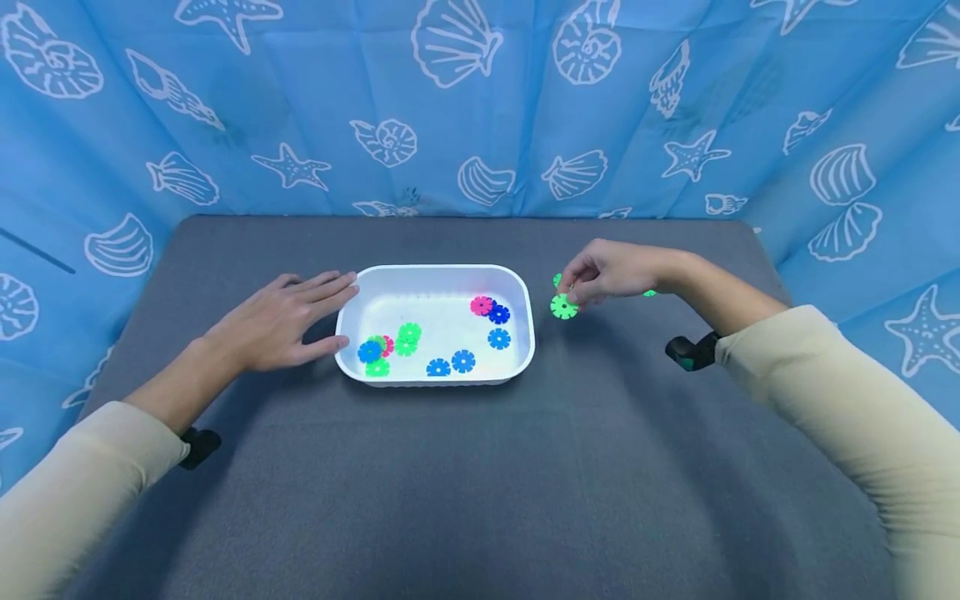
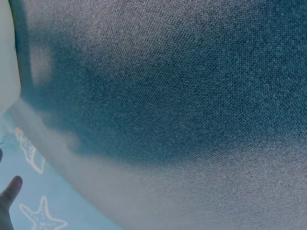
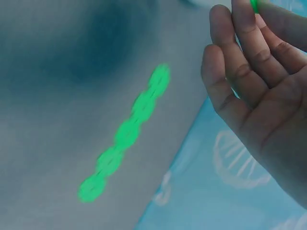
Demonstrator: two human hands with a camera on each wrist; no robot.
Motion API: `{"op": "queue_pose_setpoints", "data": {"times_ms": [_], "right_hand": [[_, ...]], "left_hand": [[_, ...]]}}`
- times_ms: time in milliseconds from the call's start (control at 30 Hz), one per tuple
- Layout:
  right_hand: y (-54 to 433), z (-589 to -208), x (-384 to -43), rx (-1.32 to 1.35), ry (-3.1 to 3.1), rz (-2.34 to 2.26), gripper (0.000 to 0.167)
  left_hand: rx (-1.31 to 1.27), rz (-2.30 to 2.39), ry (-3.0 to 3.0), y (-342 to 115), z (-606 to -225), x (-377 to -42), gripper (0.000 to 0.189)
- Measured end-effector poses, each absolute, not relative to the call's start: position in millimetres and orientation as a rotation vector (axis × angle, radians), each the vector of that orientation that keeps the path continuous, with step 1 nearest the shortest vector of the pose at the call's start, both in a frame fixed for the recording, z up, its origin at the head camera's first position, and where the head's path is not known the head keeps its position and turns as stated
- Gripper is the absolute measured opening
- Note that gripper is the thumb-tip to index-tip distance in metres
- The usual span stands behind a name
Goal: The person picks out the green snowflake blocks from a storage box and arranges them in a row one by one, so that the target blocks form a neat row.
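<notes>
My right hand pinches a green notched disc between thumb and fingers, just to the right of a white tray. Only a sliver of that disc shows at the top of the right wrist view. Beneath the hand, a row of several green discs lies joined end to end on the table; in the head view the hand mostly hides it. My left hand has its fingers spread, with fingertips at the tray's left rim. In the left wrist view only bits of its fingers show.
Inside the tray lie loose discs: green ones, light blue ones, a dark blue one and a pink one. A grey cloth covers the table. Blue curtains with shell prints hang behind and at the sides.
</notes>
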State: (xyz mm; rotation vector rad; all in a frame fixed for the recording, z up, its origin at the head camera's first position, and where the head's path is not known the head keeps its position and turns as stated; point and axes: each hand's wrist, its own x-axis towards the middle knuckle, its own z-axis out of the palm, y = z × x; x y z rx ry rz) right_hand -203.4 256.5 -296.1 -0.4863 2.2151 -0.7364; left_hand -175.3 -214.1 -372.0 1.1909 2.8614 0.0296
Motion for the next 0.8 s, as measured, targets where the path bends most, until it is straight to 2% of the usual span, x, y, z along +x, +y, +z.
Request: {"op": "queue_pose_setpoints", "data": {"times_ms": [300,800], "right_hand": [[335,-326,-205,-0.282,2.413,-0.788,0.026],[402,-364,-195,-0.023,2.644,-0.878,0.036]], "left_hand": [[1.184,0.033,2.855,-215,-372,-174,0.077],[1.162,0.051,2.848,-215,-371,-174,0.078]]}}
